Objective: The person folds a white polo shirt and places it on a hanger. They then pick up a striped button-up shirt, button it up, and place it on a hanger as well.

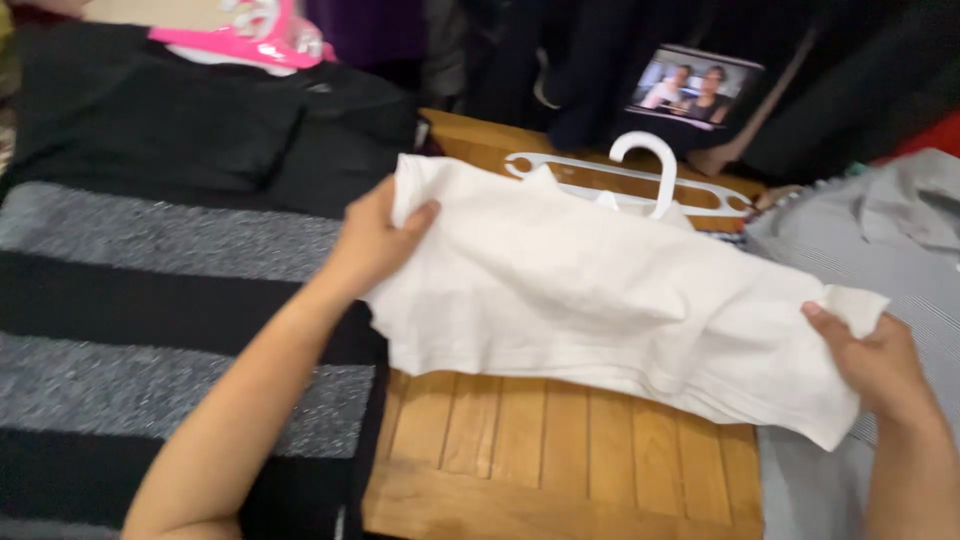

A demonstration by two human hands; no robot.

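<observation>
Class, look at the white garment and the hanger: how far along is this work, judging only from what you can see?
Done: the white garment lies spread over the wooden table. In hand: the left hand grips one end, the right hand the other. Left: the white hanger lies on the table at the garment's far edge, not yet visibly inside it.
</observation>
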